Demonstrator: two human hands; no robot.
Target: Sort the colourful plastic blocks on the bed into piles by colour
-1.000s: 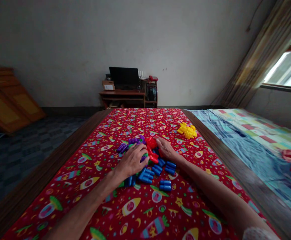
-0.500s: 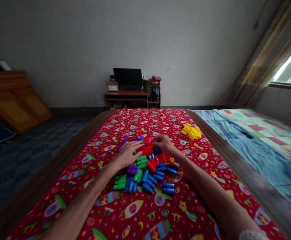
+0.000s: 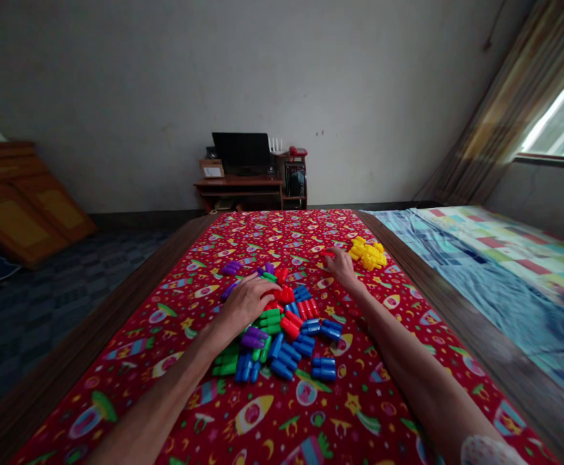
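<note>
Progress, as read on my remote feed: one colour lay apart. The yellow blocks (image 3: 369,253) formed a small heap of their own, right of centre in the frame, near the far right edge of the worktop (image 3: 134,290). I judged the remainder far less separated: red blocks (image 3: 308,309), green blocks (image 3: 270,321) and blue blocks (image 3: 284,358) overlapped in one spread at the frame's centre, with a purple block (image 3: 255,337) lying over its lower left. A few purple blocks (image 3: 232,267) sat loosely at its upper left

Right hand (image 3: 344,266): just left of the yellow heap, fingers apparently pinching a red block (image 3: 327,253), well apart from the other reds. The red ground of the patterned cloth (image 3: 373,407) blurred its outline, so I noted that grip as probable

Left hand (image 3: 248,300): laid over the upper left of the mixed spread, fingers bent above red and green pieces. I could not tell whether they grasped any

In the way: the left hand hid several blocks, and the crowding left few pieces free on all sides; the lower-right blues were the most exposed

Surroundings: desk (image 3: 238,183) with monitor (image 3: 241,154) and red telephone (image 3: 297,152) at upper centre, wooden cabinet (image 3: 30,200) at the left, bed (image 3: 485,284) along the right
</note>
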